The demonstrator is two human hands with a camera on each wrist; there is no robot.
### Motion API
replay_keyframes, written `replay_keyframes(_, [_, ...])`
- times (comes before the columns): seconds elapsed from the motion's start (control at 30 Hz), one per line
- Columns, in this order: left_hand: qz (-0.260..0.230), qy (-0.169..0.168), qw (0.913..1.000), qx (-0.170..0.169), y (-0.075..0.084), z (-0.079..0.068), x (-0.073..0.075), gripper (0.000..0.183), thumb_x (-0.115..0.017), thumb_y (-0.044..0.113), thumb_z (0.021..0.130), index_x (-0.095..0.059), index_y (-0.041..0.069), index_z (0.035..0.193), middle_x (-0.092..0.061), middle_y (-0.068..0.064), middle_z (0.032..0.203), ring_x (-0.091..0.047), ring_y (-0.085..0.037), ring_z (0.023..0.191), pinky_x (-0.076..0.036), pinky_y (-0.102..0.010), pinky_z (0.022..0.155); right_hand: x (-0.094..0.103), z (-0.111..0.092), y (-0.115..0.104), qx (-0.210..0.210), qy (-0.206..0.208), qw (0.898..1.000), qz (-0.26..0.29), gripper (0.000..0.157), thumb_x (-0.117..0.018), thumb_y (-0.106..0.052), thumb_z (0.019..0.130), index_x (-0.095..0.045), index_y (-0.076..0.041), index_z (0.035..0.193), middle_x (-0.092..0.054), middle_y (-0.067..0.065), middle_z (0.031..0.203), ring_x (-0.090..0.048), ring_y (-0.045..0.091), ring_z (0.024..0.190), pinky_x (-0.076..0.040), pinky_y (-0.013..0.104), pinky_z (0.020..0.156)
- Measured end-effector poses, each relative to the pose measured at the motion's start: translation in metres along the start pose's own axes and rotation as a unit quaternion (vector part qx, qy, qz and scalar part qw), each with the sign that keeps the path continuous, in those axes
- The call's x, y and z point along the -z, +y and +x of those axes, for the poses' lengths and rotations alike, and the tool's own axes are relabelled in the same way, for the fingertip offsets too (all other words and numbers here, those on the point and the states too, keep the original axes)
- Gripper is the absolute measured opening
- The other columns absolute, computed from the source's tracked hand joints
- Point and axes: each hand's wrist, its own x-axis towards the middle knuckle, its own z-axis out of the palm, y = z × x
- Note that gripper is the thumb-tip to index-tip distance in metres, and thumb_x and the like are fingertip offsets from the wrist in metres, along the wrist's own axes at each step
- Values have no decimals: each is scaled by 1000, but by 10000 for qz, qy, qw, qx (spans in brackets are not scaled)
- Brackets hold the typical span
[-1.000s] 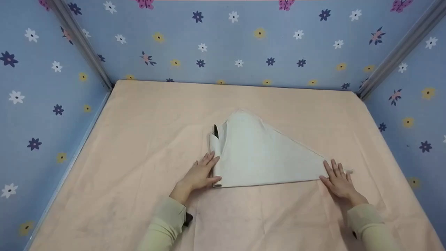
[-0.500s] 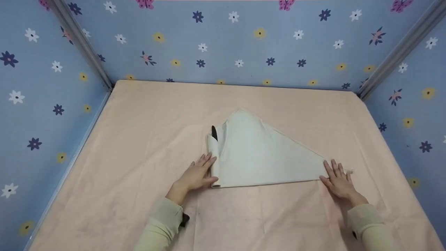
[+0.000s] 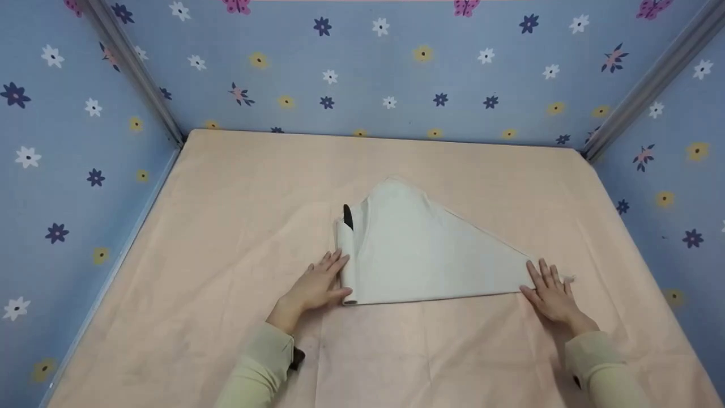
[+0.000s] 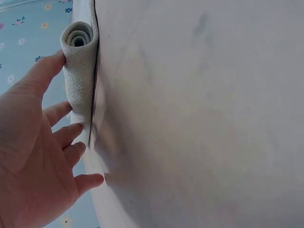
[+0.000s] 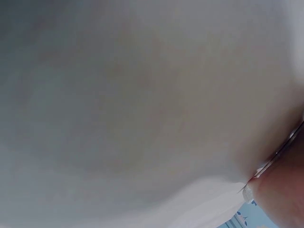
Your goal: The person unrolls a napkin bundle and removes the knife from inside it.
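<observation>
A pale off-white cloth (image 3: 430, 249) lies flat, broad at the left and tapering to the right. Its left edge is wound into a narrow roll (image 3: 349, 277), with a black strip (image 3: 348, 217) showing at the far end. My left hand (image 3: 314, 288) touches the roll from its outer side, thumb near the close end. In the left wrist view the roll (image 4: 80, 80) shows spiral layers, and the fingertips lie against it without wrapping round. My right hand (image 3: 552, 294) rests with extended fingers on the cloth's narrow end. The right wrist view catches only a blurred part of that hand (image 5: 285, 194).
A peach-coloured sheet (image 3: 255, 187) with creases covers the table. Blue flowered panels (image 3: 362, 62) stand along the back and both sides, with grey posts (image 3: 139, 73) at the back corners. A short thread-like end (image 3: 569, 278) sticks out beyond the right hand.
The left hand and the roll have shifted slightly to the left, and a bit more of the black strip shows. The right hand stays where it was.
</observation>
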Motion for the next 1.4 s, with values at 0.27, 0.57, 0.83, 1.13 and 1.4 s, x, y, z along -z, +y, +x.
replay_keyframes(0.27, [99,78,9999,50,4,0,-1,72,-52,45,85,-26,9,140,-16,-12,146,-12,-28,133,-17,-54,100,0,0,0,-2,-6,10000,-10,66,-34,-38,95,-3,-2,141,8,27,142,12,45,127,12,63,92])
replay_keyframes(0.57, [117,241,9995,159,13,0,-4,68,-51,42,87,-26,6,140,-17,-12,146,-12,-28,133,-17,-52,101,0,0,0,-36,-32,10000,-53,67,-34,-38,95,-4,0,141,8,27,142,12,45,127,13,63,92])
replay_keyframes(0.83, [243,451,9985,214,21,5,-11,67,-51,41,87,-28,4,139,-18,-14,145,-13,-28,132,-18,-52,101,0,-1,-1,-36,32,10000,-33,66,-35,-38,95,-6,-1,141,6,27,142,10,46,127,11,63,92])
replay_keyframes(1.13, [438,598,9969,259,28,12,-21,67,-50,41,88,-28,2,138,-17,-16,145,-13,-30,132,-19,-53,100,0,-1,0,38,70,10000,2,65,-36,-36,95,-8,0,141,5,28,142,8,46,127,8,65,92])
replay_keyframes(1.4, [516,637,9963,259,34,17,-27,69,-50,42,87,-28,0,137,-14,-16,145,-11,-33,132,-19,-55,99,0,-2,-1,20,66,10000,-56,65,-36,-36,95,-9,1,140,4,28,142,8,46,127,8,65,92])
